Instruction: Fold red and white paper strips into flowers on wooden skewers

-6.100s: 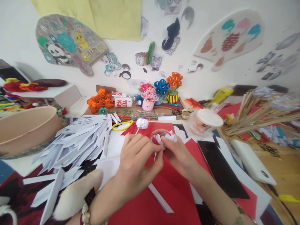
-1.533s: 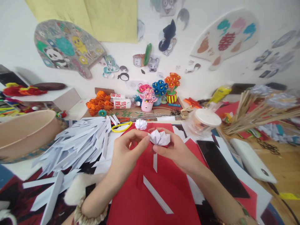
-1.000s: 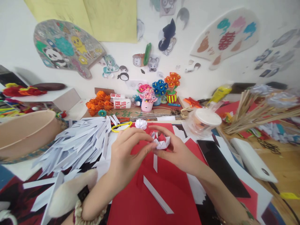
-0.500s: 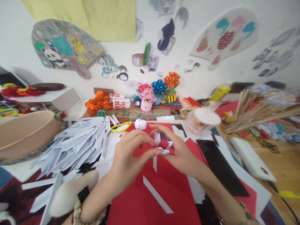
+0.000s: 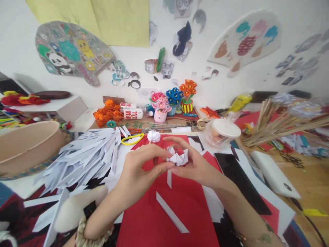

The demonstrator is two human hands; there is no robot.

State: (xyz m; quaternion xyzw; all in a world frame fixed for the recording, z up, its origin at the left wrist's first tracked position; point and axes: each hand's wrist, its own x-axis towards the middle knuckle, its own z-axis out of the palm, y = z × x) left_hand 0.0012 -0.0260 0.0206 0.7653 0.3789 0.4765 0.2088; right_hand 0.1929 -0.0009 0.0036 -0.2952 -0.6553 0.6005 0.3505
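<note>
Between my two hands is a small folded white paper piece [image 5: 178, 158], ring-like with pointed edges. My left hand [image 5: 146, 163] pinches its left side between thumb and fingers. Around its right side curl the thumb and fingers of my right hand [image 5: 196, 164], some of them hidden behind it. Below lies a red sheet [image 5: 146, 219] with a long white paper strip [image 5: 172, 212] on it. A shorter white strip [image 5: 169, 179] sits just under my hands. Behind them rests a crumpled-looking white paper ball [image 5: 153, 136].
Many folded white strips [image 5: 84, 157] are heaped at left, near a round beige bowl [image 5: 28, 144]. Yellow-handled scissors [image 5: 132, 139] lie behind. At right are a black phone-like slab [image 5: 241, 181], a lidded plastic tub [image 5: 223, 132] and a white device [image 5: 275, 173]. Small flower pots [image 5: 161, 116] stand along the wall.
The folded paper piece has been turned in my hands. Its red inner opening showed before; now its white pointed side faces me. My hands stay in nearly the same place.
</note>
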